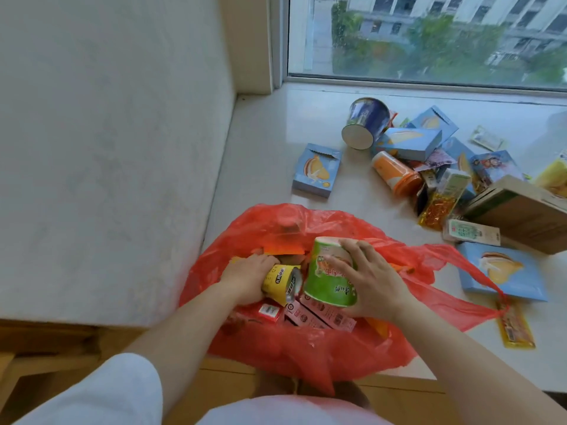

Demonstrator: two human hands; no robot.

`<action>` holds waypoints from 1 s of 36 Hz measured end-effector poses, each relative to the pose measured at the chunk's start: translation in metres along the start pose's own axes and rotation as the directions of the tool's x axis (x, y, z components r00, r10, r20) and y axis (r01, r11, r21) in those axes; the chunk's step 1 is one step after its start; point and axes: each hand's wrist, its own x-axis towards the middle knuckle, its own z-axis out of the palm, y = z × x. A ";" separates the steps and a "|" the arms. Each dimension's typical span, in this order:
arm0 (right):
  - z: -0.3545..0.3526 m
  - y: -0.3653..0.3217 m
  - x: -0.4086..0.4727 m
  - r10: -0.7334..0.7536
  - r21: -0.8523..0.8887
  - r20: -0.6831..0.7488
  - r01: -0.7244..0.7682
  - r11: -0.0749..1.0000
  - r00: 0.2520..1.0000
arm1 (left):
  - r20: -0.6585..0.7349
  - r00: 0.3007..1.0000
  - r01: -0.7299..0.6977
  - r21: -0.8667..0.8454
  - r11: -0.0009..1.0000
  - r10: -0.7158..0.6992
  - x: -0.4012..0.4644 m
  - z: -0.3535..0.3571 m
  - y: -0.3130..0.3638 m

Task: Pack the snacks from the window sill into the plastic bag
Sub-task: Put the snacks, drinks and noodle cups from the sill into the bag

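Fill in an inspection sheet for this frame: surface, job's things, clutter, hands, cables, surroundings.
Surface: pale stone window sill.
Job's things: open red plastic bag holds pink boxes; blue snack boxes, orange tub and dark blue cup lie unpacked on the sill.
Clutter: brown cardboard box.
Hands: left hand grips yellow cup; right hand grips green cup, both inside the bag.
Cables: nothing seen.
Surroundings: window, white wall.

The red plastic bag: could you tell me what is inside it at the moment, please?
Inside the red plastic bag: a green cup under the right hand, a yellow cup held by the left hand, pink boxes. Deeper contents are covered.
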 end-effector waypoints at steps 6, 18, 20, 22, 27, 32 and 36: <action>0.000 0.003 0.017 0.134 0.014 -0.025 -0.133 0.991 0.991 | 0.194 0.973 0.092 0.153 0.984 -0.121 -0.001 0.011 -0.016; 0.011 -0.018 0.017 0.146 0.093 -0.048 -0.141 0.986 0.988 | 0.239 0.949 0.178 0.129 0.976 -0.204 0.022 0.010 -0.006; 0.013 -0.019 0.012 0.119 0.088 -0.033 -0.116 0.989 0.992 | 0.215 0.950 0.199 0.146 0.969 -0.227 0.026 0.006 -0.004; 0.014 -0.021 0.009 0.098 0.078 -0.026 -0.095 0.992 0.995 | 0.153 0.956 0.221 0.179 0.959 -0.249 0.029 0.001 -0.003; 0.013 -0.020 0.009 0.096 0.049 -0.052 -0.094 0.994 0.994 | -0.081 0.948 0.317 0.227 0.921 -0.307 0.033 -0.007 -0.008; 0.015 -0.022 0.019 0.113 -0.033 -0.035 -0.114 0.993 0.993 | -0.174 0.924 0.375 0.256 0.891 -0.339 0.029 -0.002 -0.020; 0.022 -0.033 0.020 0.049 -0.078 0.052 -0.045 0.996 0.997 | -0.229 0.908 0.401 0.226 0.888 -0.352 0.027 -0.002 -0.025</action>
